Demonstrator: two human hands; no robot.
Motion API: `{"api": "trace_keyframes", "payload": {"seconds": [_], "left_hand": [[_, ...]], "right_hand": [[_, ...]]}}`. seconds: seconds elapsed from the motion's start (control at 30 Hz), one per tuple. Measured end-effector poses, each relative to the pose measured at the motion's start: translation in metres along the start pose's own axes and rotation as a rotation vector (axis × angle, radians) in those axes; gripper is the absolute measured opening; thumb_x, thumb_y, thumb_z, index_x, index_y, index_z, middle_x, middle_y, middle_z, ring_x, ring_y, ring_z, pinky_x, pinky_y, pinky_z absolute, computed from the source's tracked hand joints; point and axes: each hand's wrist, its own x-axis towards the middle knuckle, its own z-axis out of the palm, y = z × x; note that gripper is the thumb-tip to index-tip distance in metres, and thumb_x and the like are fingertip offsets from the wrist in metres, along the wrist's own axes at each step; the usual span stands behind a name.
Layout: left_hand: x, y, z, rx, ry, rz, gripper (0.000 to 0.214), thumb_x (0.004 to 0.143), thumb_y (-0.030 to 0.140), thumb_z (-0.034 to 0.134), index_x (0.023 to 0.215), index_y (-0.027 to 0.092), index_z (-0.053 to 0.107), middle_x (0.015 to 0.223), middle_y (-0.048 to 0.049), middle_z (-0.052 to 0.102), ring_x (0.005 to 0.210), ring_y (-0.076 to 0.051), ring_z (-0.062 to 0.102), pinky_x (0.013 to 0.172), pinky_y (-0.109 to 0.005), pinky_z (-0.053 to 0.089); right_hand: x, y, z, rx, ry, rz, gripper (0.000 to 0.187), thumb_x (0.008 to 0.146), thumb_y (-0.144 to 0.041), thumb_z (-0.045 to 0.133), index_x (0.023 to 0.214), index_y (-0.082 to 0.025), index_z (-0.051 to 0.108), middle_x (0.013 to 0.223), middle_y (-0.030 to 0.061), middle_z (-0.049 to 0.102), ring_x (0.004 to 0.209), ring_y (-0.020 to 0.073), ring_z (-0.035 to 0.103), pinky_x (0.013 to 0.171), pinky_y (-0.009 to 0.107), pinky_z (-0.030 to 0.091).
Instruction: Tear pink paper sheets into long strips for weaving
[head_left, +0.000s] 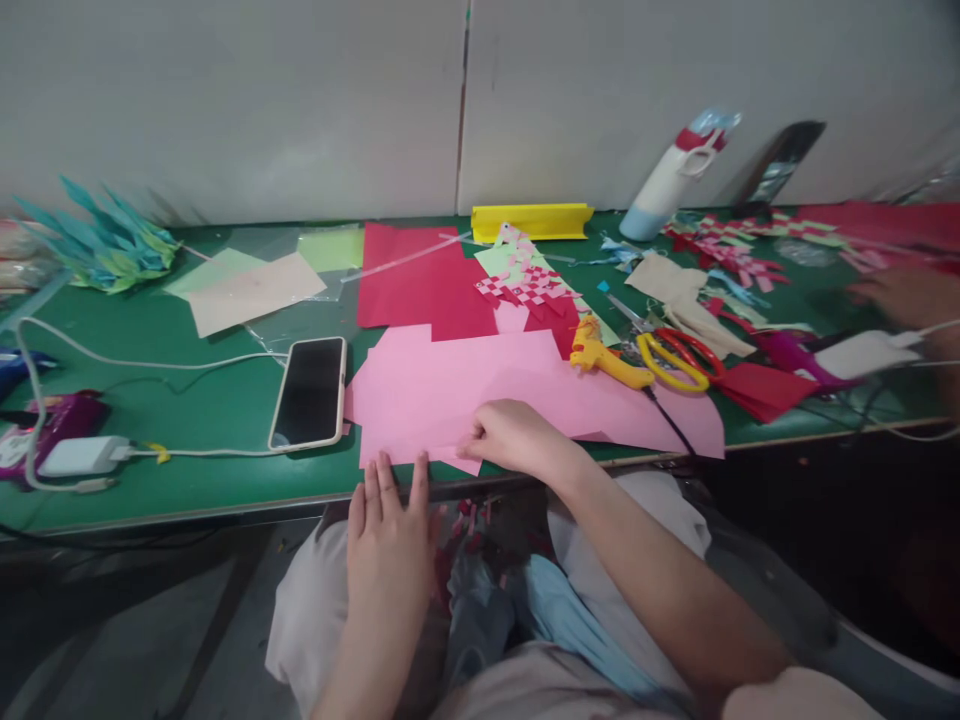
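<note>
Pinching the pink paper (450, 385) at its near edge, my right grip (510, 437) is clamped on it at six o'clock on the green worktop (210, 420); my left grip (390, 540) lies flat, fingers apart, touching that edge. I judge the sheet light, floppy, easily creased: best taken by an edge. No writing is readable.
</note>
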Motion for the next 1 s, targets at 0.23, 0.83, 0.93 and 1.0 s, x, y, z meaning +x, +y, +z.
{"api": "trace_keyframes", "payload": {"seconds": [0.23, 0.83, 0.93, 1.0], "left_hand": [[0.002, 0.006, -0.009, 0.040, -0.048, 0.010, 0.057, 0.086, 0.035, 0.055, 0.139, 0.035, 0.035, 0.139, -0.0221, 0.047, 0.127, -0.041, 0.043, 0.099, -0.051, 0.036], [0.005, 0.019, -0.001, 0.000, 0.070, 0.171, 0.053, 0.089, 0.028, 0.047, 0.133, -0.001, 0.047, 0.130, -0.0290, 0.052, 0.123, -0.039, 0.047, 0.102, -0.051, 0.036], [0.006, 0.020, 0.001, 0.006, 0.075, 0.168, 0.053, 0.089, 0.029, 0.047, 0.133, -0.001, 0.047, 0.129, -0.0296, 0.052, 0.120, -0.038, 0.051, 0.100, -0.050, 0.039], [0.005, 0.021, 0.002, 0.009, 0.080, 0.159, 0.052, 0.089, 0.029, 0.046, 0.132, 0.000, 0.047, 0.129, -0.0298, 0.052, 0.119, -0.038, 0.052, 0.098, -0.049, 0.041]], "right_hand": [[-0.017, 0.023, 0.000, 0.057, 0.088, 0.000, 0.022, 0.075, -0.039, 0.066, 0.067, -0.018, 0.068, 0.070, 0.0026, 0.069, 0.064, 0.0139, 0.057, 0.054, 0.024, 0.031], [-0.034, 0.057, -0.011, 0.229, 0.113, -0.194, 0.009, 0.075, -0.027, 0.069, 0.077, -0.020, 0.075, 0.076, 0.0010, 0.069, 0.073, 0.0126, 0.059, 0.063, 0.021, 0.036], [-0.037, 0.064, -0.010, 0.228, 0.091, -0.191, 0.012, 0.077, -0.027, 0.067, 0.079, -0.020, 0.076, 0.079, 0.0019, 0.071, 0.075, 0.0135, 0.060, 0.065, 0.021, 0.037], [-0.037, 0.065, -0.010, 0.225, 0.083, -0.158, 0.013, 0.078, -0.026, 0.064, 0.079, -0.019, 0.075, 0.081, 0.0022, 0.072, 0.075, 0.0136, 0.061, 0.065, 0.022, 0.037]]}}
